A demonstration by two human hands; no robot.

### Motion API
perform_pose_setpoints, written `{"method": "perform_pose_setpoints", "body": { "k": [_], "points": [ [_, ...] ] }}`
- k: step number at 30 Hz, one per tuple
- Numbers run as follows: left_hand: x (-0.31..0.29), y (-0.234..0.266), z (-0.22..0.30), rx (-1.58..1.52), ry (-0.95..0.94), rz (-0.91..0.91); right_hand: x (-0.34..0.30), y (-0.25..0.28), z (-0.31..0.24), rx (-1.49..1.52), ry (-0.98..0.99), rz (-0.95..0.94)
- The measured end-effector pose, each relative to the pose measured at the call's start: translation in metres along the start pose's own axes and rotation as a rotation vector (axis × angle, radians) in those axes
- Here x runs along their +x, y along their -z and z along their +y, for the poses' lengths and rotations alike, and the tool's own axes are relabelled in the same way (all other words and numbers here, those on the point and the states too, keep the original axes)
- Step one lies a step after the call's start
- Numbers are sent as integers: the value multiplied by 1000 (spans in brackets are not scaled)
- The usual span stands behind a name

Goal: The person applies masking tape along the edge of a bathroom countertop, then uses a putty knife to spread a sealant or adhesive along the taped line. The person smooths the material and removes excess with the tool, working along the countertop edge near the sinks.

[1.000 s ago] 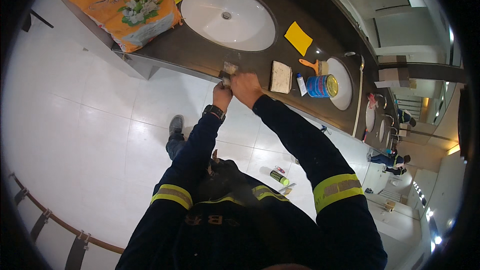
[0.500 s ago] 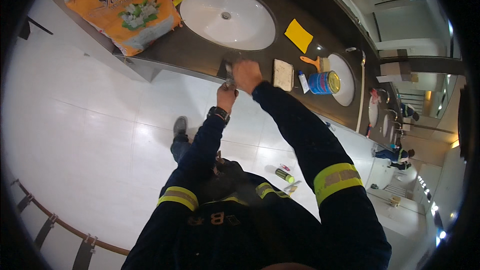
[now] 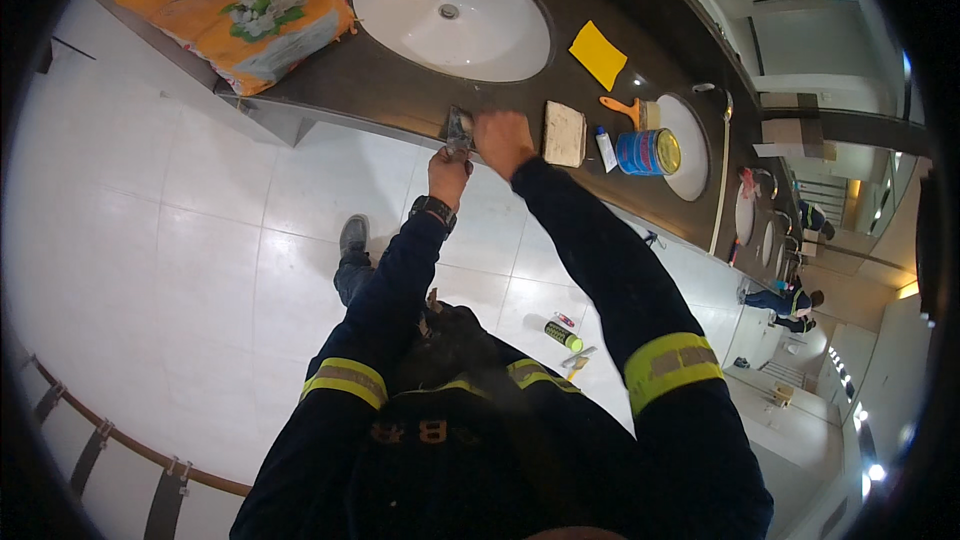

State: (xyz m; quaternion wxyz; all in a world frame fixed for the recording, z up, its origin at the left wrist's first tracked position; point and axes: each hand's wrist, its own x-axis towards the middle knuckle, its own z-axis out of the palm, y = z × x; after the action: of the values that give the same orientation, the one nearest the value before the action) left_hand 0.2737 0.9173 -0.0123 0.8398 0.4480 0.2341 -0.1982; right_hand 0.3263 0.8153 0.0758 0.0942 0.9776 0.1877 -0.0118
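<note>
My left hand [image 3: 450, 178] is closed around a putty knife, its grey, smeared blade [image 3: 458, 128] pointing up over the front edge of the dark counter [image 3: 400, 105]. Right beside the blade is my right hand [image 3: 504, 140], fingers curled in; whatever they grip is hidden from this angle. Just right of that hand lies a whitish, stained rectangular block [image 3: 565, 134]. Past it are a small white tube with a blue cap [image 3: 606, 149] and a blue can [image 3: 640, 153] with a yellowish end.
An orange bag [image 3: 240, 10] stands at the counter's left, beside a white oval sink [image 3: 450, 25]. A yellow sheet [image 3: 598, 55] and an orange-handled paintbrush [image 3: 630, 110] lie farther right, near a second sink [image 3: 690, 145]. A green-and-black cylinder [image 3: 563, 336] is on the floor.
The view has shifted slightly, so the counter sits a little higher. The putty knife's blade has turned and shows more of its face. Both hands remain close together at the counter's edge.
</note>
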Motion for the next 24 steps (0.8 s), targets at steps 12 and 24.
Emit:
{"method": "perform_pose_setpoints", "body": {
  "k": [12,24],
  "points": [
    [0,-3,4,-26,-6,-8,16,7,-5,8,37,-135],
    [0,1,2,10,-31,31,-16,9,-21,68,47,-44]
  ]
}}
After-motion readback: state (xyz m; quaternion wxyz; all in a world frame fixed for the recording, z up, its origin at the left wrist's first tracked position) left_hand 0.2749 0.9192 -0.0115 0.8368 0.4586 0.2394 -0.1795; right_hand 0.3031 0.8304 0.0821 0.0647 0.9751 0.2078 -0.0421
